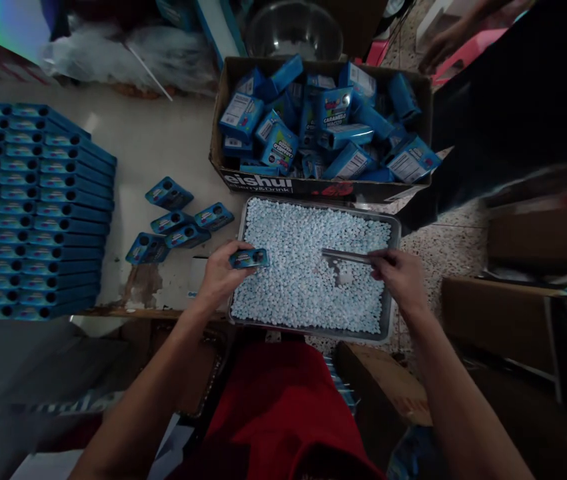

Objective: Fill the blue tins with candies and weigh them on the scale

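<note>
My left hand (220, 272) grips a small blue candy box (250, 258) over the left edge of a shallow tray (396, 280). Small pale blue and white candies (283, 293) fill the tray. In my right hand (398, 270) is a long, narrow metal scoop (346, 256), its far end over the candies right of the middle. Below the scoop is a dip in the candies where the tray bottom shows. Several blue candy boxes (188, 235) lie loosely on the table left of the tray. Whether the held box contains candies I cannot tell.
A cardboard carton (313, 187) heaped with blue boxes stands behind the tray. Stacked blue boxes (73, 200) cover the table's left side. A metal bowl (296, 27) sits at the back. Another person's hand (446, 47) shows at upper right, and cartons (498, 320) stand at right.
</note>
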A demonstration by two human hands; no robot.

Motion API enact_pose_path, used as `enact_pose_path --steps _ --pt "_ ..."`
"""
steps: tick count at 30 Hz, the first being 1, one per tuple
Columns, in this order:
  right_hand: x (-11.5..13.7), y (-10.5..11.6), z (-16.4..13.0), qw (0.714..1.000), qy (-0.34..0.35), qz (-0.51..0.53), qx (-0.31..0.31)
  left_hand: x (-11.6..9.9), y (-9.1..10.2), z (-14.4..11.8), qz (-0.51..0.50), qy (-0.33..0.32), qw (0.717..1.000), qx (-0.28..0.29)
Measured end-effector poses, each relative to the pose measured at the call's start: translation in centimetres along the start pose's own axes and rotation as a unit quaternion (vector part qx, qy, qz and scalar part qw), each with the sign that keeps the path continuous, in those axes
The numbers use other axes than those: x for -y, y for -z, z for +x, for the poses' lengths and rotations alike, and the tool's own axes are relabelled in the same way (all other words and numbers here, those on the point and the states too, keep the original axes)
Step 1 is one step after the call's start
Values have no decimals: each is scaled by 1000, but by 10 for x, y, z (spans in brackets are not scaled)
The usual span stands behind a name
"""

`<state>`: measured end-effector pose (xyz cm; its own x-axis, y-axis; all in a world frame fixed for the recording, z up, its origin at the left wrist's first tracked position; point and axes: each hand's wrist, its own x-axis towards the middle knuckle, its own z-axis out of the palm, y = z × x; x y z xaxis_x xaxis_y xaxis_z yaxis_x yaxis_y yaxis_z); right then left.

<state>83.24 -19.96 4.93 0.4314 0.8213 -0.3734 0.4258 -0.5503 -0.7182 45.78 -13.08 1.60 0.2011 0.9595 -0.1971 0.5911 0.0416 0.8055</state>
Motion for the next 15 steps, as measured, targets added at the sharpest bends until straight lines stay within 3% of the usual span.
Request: enact_pose_path --steps 3,6,9,15 --pt "-55 -29 27 990 -91 104 11 0 3 0 -22 33 999 15" --pt "-76 -70 36 974 -126 172 75 -3 4 -3 -5 45 999 17" --pt "-71 -81 30 965 -141 196 105 -7 6 -7 42 30 999 7" --pt "-22 -46 10 937 -154 246 195 -14 5 -8 118 -37 992 31"
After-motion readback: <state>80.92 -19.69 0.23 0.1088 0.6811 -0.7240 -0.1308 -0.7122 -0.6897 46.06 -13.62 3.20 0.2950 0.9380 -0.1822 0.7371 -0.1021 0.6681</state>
